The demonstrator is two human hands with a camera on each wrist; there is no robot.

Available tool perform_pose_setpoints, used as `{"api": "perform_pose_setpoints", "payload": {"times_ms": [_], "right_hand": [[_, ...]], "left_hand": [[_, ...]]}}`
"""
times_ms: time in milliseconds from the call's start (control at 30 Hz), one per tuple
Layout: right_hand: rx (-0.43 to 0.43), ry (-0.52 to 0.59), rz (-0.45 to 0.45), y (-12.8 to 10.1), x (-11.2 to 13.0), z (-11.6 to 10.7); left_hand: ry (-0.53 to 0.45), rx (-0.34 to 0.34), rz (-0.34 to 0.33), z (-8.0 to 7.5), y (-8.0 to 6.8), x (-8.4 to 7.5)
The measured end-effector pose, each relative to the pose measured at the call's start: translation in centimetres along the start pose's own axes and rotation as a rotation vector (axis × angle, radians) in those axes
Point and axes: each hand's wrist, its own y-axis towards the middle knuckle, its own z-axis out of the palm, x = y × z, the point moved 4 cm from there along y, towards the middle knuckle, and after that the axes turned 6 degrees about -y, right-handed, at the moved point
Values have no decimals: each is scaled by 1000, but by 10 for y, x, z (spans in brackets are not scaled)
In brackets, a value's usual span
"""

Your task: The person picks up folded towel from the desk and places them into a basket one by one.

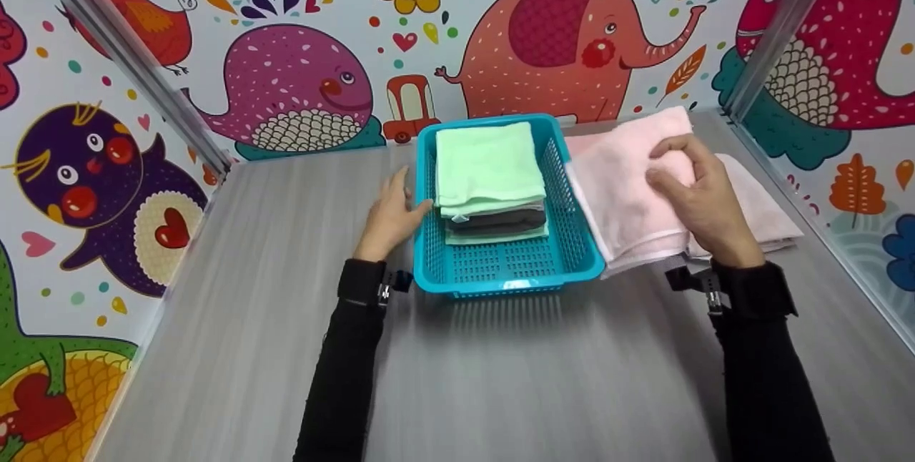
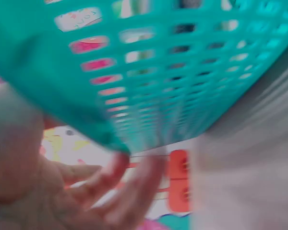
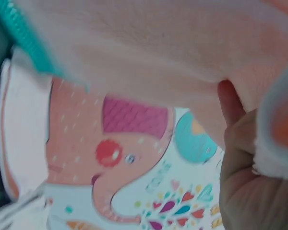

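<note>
Steadying the basket [image 1: 572, 247] with flat fingers against its left wall, the left hand [image 1: 389, 215] grips nothing; the right hand [image 1: 704, 194] pinches the pink towel [image 1: 622, 197] lying just right of it. Best lifted folded and squared over the stack [image 1: 490, 179].

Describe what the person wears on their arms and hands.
Both arms are in long black sleeves reaching the wrists. The left hand and right hand are bare, with no gloves. Each wrist carries a black band with a small dark mount and metal clip fixed to it.
</note>
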Motion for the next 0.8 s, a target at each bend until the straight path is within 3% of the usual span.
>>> {"api": "perform_pose_setpoints", "payload": {"times_ms": [100,167,233,367,433,600,700,800], "right_hand": [[11,-2,-27,-5,13,16],[37,9,-21,-10,21,29],[75,19,-25,-16,29,43],[150,48,-46,-28,45,71],[185,67,-69,-33,52,83],[293,156,-137,-45,66,107],[319,178,-160,-45,68,110],[291,124,-183,-38,64,105]], "left_hand": [[18,-47,98,-10,-11,-22],[-44,-8,166,-10,-21,-40],[-121,93,226,-3,-30,-57],[-256,330,274,25,-46,-84],[-395,423,264,40,-50,-90],[-942,616,154,63,-54,-91],[-1103,648,132,62,-54,-90],[-1118,547,170,49,-50,-89]]}}
